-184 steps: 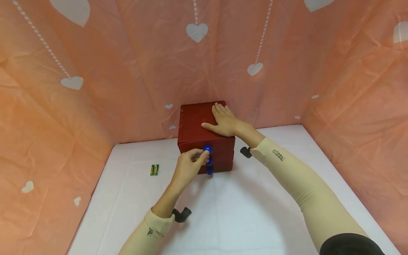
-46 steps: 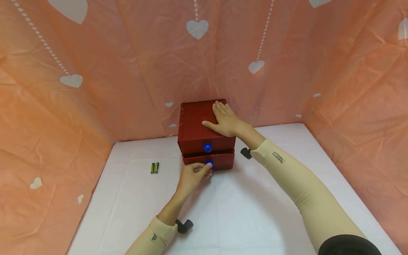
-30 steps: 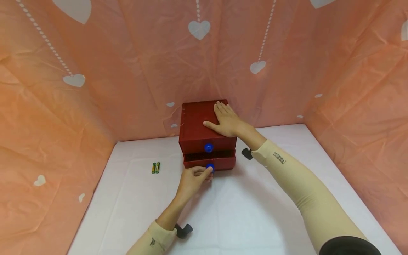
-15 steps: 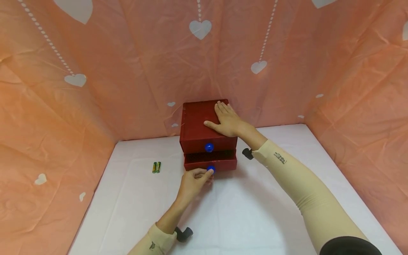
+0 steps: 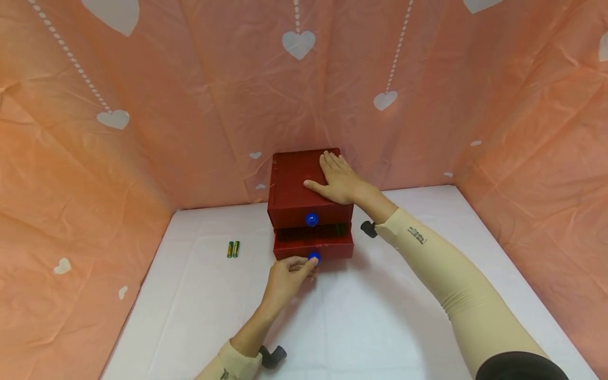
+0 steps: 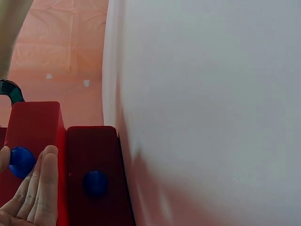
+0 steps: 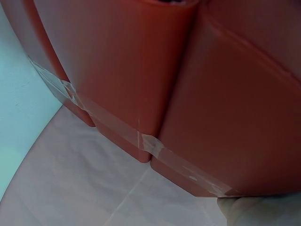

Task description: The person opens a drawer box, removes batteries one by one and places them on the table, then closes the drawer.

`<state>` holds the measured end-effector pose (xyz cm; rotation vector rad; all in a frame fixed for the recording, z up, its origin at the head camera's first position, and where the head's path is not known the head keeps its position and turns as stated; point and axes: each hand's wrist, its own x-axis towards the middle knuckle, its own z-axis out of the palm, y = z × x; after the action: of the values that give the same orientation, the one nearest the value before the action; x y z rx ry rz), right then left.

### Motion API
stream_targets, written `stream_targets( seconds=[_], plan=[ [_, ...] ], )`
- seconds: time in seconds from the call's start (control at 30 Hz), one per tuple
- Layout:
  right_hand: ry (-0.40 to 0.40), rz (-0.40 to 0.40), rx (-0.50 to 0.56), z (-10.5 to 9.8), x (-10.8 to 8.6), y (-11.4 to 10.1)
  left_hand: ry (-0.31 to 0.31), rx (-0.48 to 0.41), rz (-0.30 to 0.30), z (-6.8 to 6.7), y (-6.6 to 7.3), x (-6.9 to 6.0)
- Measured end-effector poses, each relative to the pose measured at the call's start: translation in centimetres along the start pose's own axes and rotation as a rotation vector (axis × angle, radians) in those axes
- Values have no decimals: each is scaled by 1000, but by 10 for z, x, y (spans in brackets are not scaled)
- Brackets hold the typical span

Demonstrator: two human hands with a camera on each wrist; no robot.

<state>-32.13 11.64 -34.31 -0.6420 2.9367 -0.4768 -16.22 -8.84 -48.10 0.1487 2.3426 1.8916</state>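
The red drawer box [image 5: 294, 179] stands at the back of the table, its middle drawer [image 5: 332, 250] pulled partway out. My left hand [image 5: 285, 279] pinches that drawer's blue knob [image 5: 314, 258] between thumb and fingers; the left wrist view shows this knob [image 6: 21, 162] beside the lowest drawer [image 6: 91, 150], whose own knob [image 6: 95, 183] nothing touches. Something small and green [image 5: 341, 229] shows inside the opened drawer, too dim to name. Spread flat, my right hand [image 5: 337, 182] rests on the box's top. The upper drawer's knob [image 5: 311, 219] is untouched.
Two green-and-yellow batteries [image 5: 233, 249] lie side by side on the white tabletop [image 5: 199, 316], left of the box. Orange cloth [image 5: 214, 105] with white hearts hangs behind and at both sides. Clear tape [image 7: 117, 127] runs across the box's side.
My left hand has gone from the upper knob down to the middle one and has drawn that drawer out toward me. My right hand stays on the top.
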Motion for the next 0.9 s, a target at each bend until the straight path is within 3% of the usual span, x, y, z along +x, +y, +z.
stream_targets(
  seconds=[0.9],
  plan=[
    [8,-10,10,0,1,0,7,-16,-17,3,-2,-18]
  ],
)
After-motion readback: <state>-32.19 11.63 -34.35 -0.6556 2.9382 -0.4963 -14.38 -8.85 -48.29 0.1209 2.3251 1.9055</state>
